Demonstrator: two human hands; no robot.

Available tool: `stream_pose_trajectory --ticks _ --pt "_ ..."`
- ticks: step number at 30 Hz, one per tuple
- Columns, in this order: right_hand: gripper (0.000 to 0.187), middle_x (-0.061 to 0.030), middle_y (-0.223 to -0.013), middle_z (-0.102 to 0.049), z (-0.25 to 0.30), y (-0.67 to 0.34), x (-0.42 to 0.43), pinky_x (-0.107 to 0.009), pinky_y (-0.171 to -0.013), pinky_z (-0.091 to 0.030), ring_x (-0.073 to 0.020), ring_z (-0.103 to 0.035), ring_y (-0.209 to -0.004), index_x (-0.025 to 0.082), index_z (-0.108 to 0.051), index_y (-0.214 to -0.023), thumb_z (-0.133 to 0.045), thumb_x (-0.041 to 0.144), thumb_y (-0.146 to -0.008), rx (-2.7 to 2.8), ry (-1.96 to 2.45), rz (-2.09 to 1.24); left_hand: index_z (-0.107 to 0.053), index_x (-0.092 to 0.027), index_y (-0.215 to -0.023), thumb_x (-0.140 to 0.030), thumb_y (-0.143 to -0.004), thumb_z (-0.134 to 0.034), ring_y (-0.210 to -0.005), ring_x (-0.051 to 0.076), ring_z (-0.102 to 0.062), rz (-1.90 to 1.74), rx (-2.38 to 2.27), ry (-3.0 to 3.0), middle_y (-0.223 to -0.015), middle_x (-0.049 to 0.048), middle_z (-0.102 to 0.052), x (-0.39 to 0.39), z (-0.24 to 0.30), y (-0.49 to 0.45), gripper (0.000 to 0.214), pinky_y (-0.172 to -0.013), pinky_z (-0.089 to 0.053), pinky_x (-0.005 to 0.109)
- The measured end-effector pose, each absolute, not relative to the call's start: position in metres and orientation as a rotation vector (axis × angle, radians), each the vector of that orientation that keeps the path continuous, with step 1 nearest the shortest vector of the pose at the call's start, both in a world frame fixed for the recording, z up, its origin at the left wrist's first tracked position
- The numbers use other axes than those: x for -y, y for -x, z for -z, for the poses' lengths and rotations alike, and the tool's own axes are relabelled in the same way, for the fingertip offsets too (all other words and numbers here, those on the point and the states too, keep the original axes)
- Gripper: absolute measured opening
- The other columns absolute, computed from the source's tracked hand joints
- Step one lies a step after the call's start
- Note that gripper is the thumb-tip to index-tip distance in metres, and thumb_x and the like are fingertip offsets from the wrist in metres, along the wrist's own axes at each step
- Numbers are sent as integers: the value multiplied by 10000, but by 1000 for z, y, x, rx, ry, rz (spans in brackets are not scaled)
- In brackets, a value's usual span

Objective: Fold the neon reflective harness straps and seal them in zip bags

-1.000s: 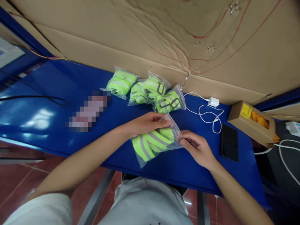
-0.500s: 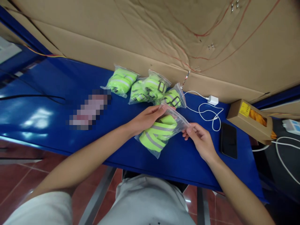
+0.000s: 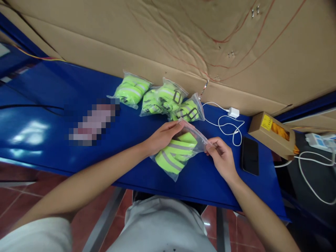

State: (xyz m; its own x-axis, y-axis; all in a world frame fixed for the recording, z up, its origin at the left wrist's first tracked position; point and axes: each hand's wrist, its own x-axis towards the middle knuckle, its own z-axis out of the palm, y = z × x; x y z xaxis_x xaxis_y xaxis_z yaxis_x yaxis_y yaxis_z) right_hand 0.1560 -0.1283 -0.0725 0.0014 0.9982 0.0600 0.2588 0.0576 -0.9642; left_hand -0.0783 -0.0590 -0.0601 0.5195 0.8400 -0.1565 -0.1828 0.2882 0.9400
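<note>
A clear zip bag [image 3: 172,175] with a folded neon-yellow reflective strap [image 3: 175,152] inside is held above the blue table. My left hand [image 3: 164,136] grips the bag at its upper left corner, thumb on top of the seal edge. At the other end of that edge, my right hand [image 3: 221,154] pinches the corner between thumb and fingers. The seal edge is stretched between both hands. Behind them lie several similar filled bags [image 3: 132,90], some showing black buckles.
A black phone [image 3: 250,156] lies on the right of the blue table [image 3: 126,147], near a cardboard box [image 3: 273,134] with orange contents. A white cable and charger [image 3: 233,112] are by the cardboard-covered back wall [image 3: 105,45]. A blurred-out object [image 3: 93,122] lies left.
My right hand has shifted its hold slightly on the bag's corner, and the seal edge looks a little straighter. The whole view has moved slightly.
</note>
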Motion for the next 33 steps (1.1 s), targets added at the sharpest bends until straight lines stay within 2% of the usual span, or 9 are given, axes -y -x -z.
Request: stream_pose_trajectory --ticks 6,12,16,20,23,28,33 --pt "346 18 -670 -585 75 -157 129 -271 -606 -448 -117 -506 -596 211 -617 -801 -703 514 -943 1453 1359 -974 -788 -183 -1118 -592 -940 -671 -1069 244 -741 -756 -764 -1058 -1093 73 -812 62 61 76 461 -1055 -533 360" --pt "352 23 -671 -571 74 -156 131 -263 -581 -424 -118 -510 -595 214 -617 -822 -682 535 -951 1475 1324 -1044 -766 -171 -1166 -542 -963 -658 -1058 228 -734 -740 -734 -1114 -1116 81 -802 63 64 76 436 -991 -556 344" --pt "354 23 -669 -568 74 -154 131 -262 -575 -421 -114 -487 -585 214 -606 -803 -686 526 -951 1465 1326 -1073 -755 -178 -1231 -458 -934 -715 -1124 239 -714 -698 -728 -1348 -1253 96 -766 60 66 79 411 -986 -548 337" --pt "343 20 -690 -582 76 -153 131 -262 -578 -421 -113 -489 -591 215 -602 -816 -694 519 -945 1452 1331 -1086 -752 -193 -1265 -426 -957 -682 -1225 258 -685 -665 -717 -1355 -1354 97 -732 58 67 80 393 -1051 -527 356" --pt "278 22 -712 -590 76 -154 132 -252 -576 -410 -110 -499 -606 214 -617 -853 -698 461 -951 1446 1308 -1106 -742 -190 -1277 -399 -972 -663 -1207 245 -690 -659 -703 -1377 -1324 94 -744 59 68 79 378 -1044 -526 348" --pt "199 32 -696 -564 74 -154 133 -239 -561 -374 -96 -478 -599 203 -599 -811 -680 318 -952 1464 1291 -1087 -703 -175 -1318 -345 -1007 -619 -1162 216 -707 -630 -628 -1385 -1283 92 -757 60 72 77 364 -1006 -535 318" --pt "172 46 -677 -525 72 -152 133 -233 -542 -342 -86 -444 -574 198 -593 -821 -633 296 -956 1481 1305 -1113 -688 -169 -1322 -322 -1030 -593 -1179 213 -697 -618 -584 -1442 -1290 94 -749 61 73 76 343 -1016 -527 311"
